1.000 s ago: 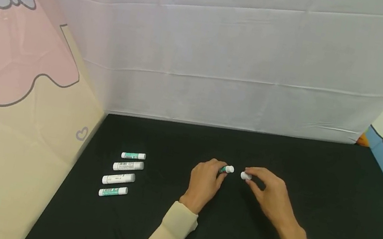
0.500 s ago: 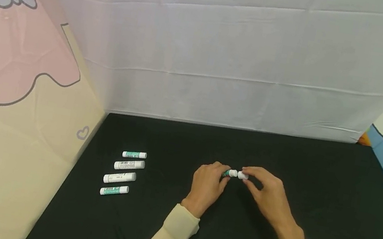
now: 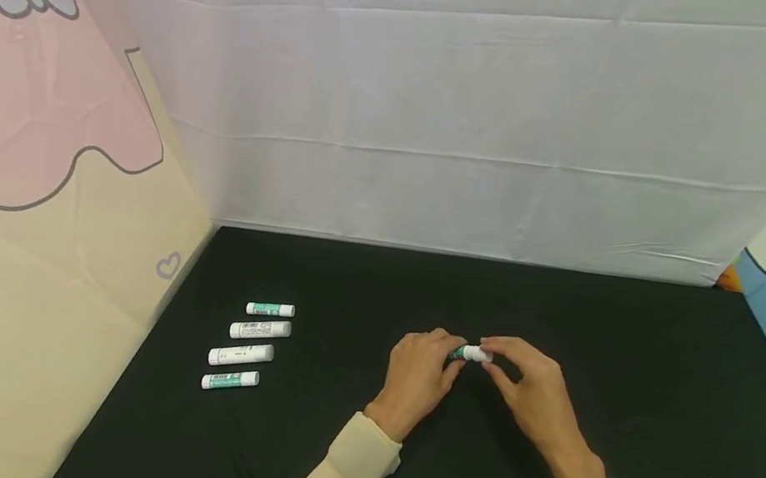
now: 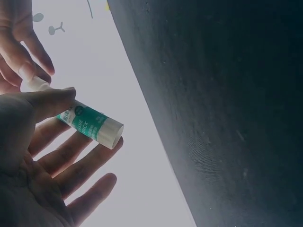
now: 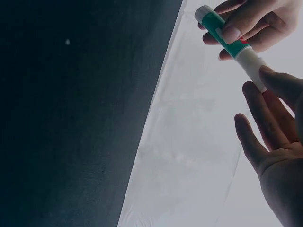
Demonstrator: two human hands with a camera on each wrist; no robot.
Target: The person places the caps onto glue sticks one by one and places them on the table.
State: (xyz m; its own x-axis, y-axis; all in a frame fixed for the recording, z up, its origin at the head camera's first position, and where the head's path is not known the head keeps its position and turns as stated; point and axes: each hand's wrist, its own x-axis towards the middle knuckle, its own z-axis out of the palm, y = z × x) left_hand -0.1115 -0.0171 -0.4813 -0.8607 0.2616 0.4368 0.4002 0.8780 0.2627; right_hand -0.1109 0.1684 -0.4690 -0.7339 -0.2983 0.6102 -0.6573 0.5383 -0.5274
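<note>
A green-and-white glue stick (image 4: 87, 122) is pinched between the thumb and fingers of my left hand (image 3: 414, 380). Its label reads "glue stick" in the left wrist view. My right hand (image 3: 540, 402) pinches a small white cap (image 5: 256, 74) with thumb and index finger, and its other fingers are spread. The cap lines up with the white end of the glue stick and meets it there. In the head view, the fingers of my left hand hide much of the green barrel.
Several glue sticks lie in a column on the left of the black table (image 3: 360, 286), among them a green-labelled one (image 3: 230, 380) and a white-labelled one (image 3: 241, 355). A white cloth wall (image 3: 405, 107) rises behind, with cartoon-printed panels at both sides.
The cap and the glue stick were apart; my hands have come together, and the cap now meets the stick's white end. The glue sticks on the left have stayed in place.
</note>
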